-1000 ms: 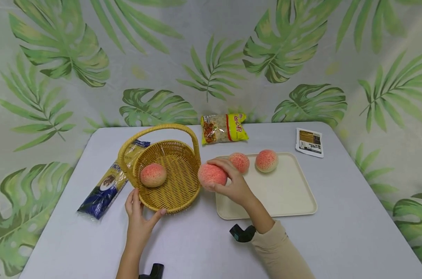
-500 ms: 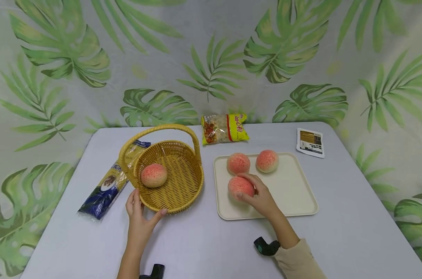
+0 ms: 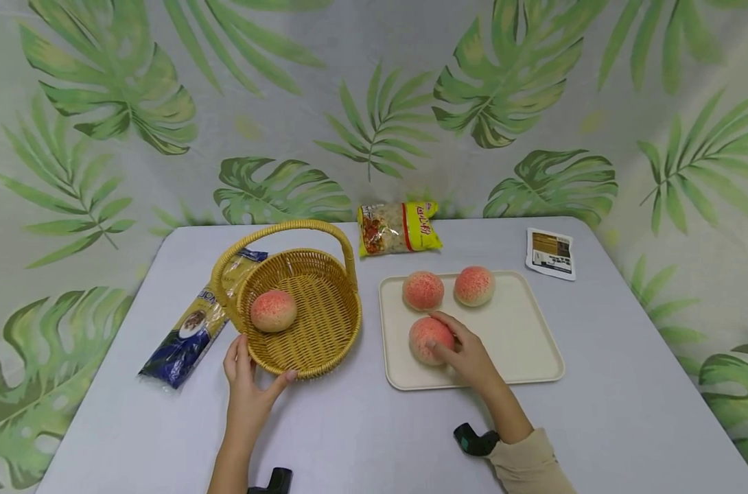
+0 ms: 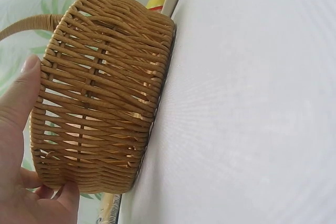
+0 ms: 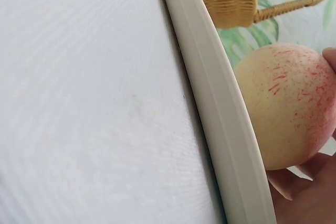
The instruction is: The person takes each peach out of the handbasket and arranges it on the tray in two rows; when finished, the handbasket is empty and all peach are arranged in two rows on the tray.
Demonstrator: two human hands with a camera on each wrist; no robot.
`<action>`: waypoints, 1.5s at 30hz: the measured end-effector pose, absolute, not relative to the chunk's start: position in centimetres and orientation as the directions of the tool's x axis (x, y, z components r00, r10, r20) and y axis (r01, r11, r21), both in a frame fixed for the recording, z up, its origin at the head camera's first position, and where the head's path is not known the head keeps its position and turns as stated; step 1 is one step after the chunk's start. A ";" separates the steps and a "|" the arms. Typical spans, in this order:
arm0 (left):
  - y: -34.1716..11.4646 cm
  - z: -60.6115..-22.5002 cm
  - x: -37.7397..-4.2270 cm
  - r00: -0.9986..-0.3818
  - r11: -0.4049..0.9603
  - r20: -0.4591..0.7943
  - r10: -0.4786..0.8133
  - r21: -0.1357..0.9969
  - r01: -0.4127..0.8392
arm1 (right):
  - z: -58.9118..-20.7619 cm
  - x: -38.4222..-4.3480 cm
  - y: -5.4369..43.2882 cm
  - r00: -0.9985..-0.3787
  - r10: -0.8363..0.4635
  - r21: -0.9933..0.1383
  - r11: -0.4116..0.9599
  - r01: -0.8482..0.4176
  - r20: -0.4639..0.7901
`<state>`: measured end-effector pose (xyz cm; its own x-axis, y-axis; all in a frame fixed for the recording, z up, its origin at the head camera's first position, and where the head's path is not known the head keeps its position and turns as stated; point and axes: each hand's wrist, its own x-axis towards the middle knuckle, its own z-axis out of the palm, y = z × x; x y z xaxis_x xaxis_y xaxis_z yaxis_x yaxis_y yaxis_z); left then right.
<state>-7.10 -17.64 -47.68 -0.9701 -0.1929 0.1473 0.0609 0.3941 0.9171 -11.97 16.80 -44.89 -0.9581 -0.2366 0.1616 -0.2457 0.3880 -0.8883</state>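
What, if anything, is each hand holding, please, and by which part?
The right hand grips a peach by its right side; the left hand holds the basket by its near left side.

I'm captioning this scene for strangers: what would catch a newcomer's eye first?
Probably the golden wicker basket left of centre, which the left hand holds, one peach inside. Then three peaches on the cream tray at right, the nearest held by the right hand. Beyond the tray lies a yellow packet.
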 end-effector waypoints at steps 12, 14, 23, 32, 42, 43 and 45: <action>-17.9 -48.2 -7.3 -0.971 0.406 0.135 -0.200 0.913 0.043 | -44.8 -12.0 17.3 -0.945 -0.284 -0.865 0.420 -0.277 0.164; -17.9 -48.1 -7.2 -0.971 0.406 0.136 -0.199 0.913 0.045 | -45.6 -12.3 17.7 -0.944 -0.293 -0.865 0.423 -0.269 0.150; -17.8 -48.0 -7.2 -0.971 0.400 0.133 -0.196 0.915 0.045 | -45.9 -12.8 18.2 -0.927 -0.335 -0.852 0.424 -0.306 0.167; -17.8 -48.0 -7.3 -0.972 0.399 0.120 -0.200 0.916 0.031 | -40.6 -12.2 14.7 -0.893 -0.304 -0.808 0.396 -0.436 0.332; -17.8 -48.0 -7.3 -0.971 0.407 0.125 -0.204 0.913 0.032 | -40.5 -15.3 8.6 -0.791 -0.449 -0.796 0.242 -0.555 0.415; -17.8 -48.0 -7.2 -0.971 0.407 0.127 -0.205 0.913 0.033 | -40.5 -15.6 7.9 -0.789 -0.460 -0.797 0.243 -0.553 0.407; -17.8 -48.0 -7.3 -0.970 0.410 0.130 -0.206 0.911 0.035 | -40.8 -16.1 6.5 -0.785 -0.481 -0.802 0.240 -0.547 0.391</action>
<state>-7.26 -17.80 -47.97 -0.9699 -0.2056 0.1302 0.0353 0.4102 0.9113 -16.09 6.54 -40.76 -0.7846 -0.4809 0.3913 -0.5471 0.2400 -0.8019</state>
